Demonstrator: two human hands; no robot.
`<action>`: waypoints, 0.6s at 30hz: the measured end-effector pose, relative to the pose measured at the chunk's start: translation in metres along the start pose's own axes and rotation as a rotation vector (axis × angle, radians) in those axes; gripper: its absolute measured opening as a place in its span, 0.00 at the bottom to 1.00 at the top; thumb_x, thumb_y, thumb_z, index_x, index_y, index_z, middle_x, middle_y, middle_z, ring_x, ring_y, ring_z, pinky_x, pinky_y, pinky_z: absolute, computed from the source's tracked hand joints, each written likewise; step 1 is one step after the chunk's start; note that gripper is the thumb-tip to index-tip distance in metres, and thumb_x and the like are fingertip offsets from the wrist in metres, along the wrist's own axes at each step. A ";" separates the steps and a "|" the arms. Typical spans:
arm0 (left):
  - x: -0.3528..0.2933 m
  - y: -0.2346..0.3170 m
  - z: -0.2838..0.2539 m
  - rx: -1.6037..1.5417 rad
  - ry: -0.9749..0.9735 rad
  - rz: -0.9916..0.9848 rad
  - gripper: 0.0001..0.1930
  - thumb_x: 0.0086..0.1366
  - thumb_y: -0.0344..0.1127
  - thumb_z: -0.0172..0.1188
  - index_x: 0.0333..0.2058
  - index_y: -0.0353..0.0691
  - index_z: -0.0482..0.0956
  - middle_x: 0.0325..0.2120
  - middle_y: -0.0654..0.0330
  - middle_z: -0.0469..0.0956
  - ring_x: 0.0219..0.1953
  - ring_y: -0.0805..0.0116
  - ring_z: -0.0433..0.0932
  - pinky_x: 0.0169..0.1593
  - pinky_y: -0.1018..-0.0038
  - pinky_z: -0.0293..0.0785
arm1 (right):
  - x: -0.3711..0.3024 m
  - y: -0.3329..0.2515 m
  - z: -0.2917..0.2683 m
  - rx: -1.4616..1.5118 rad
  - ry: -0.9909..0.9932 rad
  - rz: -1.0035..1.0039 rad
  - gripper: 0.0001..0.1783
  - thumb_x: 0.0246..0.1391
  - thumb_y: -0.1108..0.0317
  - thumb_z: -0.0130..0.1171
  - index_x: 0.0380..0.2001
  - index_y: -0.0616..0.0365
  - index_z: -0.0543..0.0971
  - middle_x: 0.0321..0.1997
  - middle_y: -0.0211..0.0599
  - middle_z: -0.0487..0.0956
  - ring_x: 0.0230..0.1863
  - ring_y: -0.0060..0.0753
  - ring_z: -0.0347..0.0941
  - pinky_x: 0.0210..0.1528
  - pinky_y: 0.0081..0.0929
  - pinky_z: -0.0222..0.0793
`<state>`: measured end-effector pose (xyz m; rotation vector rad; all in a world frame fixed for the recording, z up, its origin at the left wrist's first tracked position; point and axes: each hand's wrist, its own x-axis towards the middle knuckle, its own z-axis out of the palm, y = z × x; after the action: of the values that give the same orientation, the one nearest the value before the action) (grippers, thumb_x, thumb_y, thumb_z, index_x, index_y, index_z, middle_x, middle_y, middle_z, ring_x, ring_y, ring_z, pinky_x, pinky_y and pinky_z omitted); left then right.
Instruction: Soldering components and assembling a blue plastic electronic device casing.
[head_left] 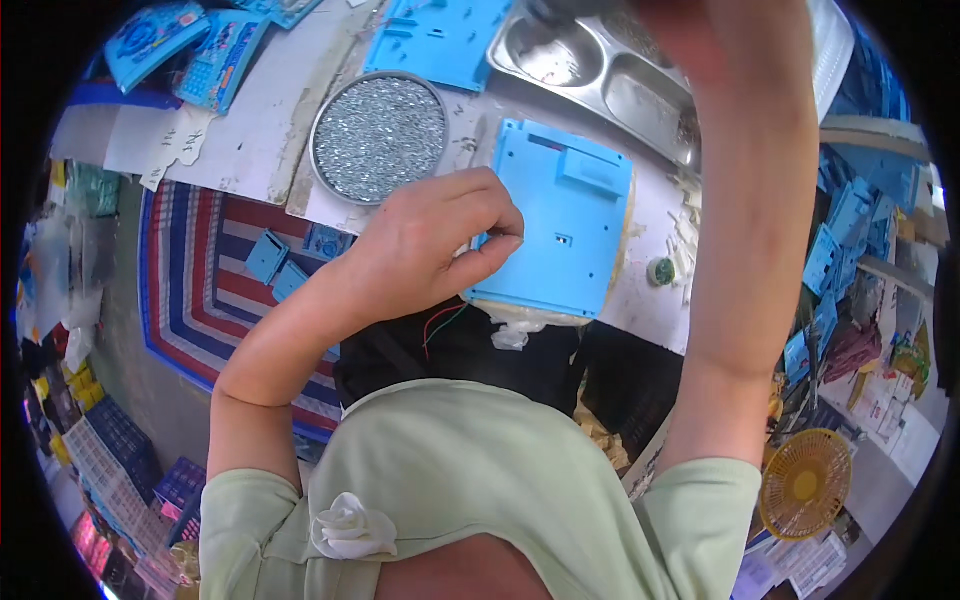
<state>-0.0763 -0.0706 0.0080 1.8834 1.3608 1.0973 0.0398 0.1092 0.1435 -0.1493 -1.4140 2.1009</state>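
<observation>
My left hand [435, 240] rests over the left edge of a blue plastic casing [540, 220], thumb and forefinger pinched together. Whatever those fingertips hold, if anything, is too small to make out. The casing lies flat on a pale round pad, with a raised rectangular block and several small holes. A round dish [378, 138] full of small silvery screws stands left of it. My right hand [700, 35] is blurred at the top, above a metal compartment tray [600, 72]; its fingers cannot be read. Beside it is a dark blurred object [560, 10].
Another blue panel [437, 40] lies behind the dish. A small green round container [661, 271] and pale plastic bits [684, 235] sit on the right. A striped bag [215, 290] with blue parts hangs left below the table. A yellow basket [806, 484] stands lower right.
</observation>
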 end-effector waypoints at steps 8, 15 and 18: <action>0.003 -0.004 -0.005 -0.149 -0.105 0.141 0.07 0.59 0.22 0.65 0.37 0.34 0.78 0.32 0.55 0.77 0.31 0.56 0.77 0.35 0.68 0.74 | -0.103 0.018 -0.017 0.069 -0.222 -0.117 0.16 0.67 0.53 0.53 0.46 0.53 0.73 0.23 0.20 0.68 0.25 0.19 0.66 0.44 0.28 0.68; 0.013 -0.003 -0.007 -0.058 -0.206 0.218 0.10 0.59 0.25 0.65 0.41 0.37 0.78 0.33 0.55 0.78 0.31 0.52 0.79 0.34 0.64 0.76 | -0.105 0.013 -0.025 -0.018 -0.256 -0.050 0.19 0.67 0.47 0.55 0.46 0.51 0.72 0.24 0.20 0.70 0.25 0.20 0.66 0.41 0.28 0.69; 0.016 -0.002 -0.007 -0.011 -0.194 0.247 0.07 0.62 0.30 0.64 0.37 0.40 0.76 0.33 0.60 0.73 0.31 0.56 0.78 0.31 0.63 0.75 | -0.098 0.012 -0.028 -0.038 -0.321 -0.017 0.19 0.67 0.47 0.55 0.46 0.51 0.72 0.24 0.20 0.70 0.25 0.20 0.66 0.40 0.27 0.69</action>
<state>-0.0807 -0.0554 0.0146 2.1299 1.0338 1.0030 0.1261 0.0765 0.0983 0.1940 -1.6313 2.1541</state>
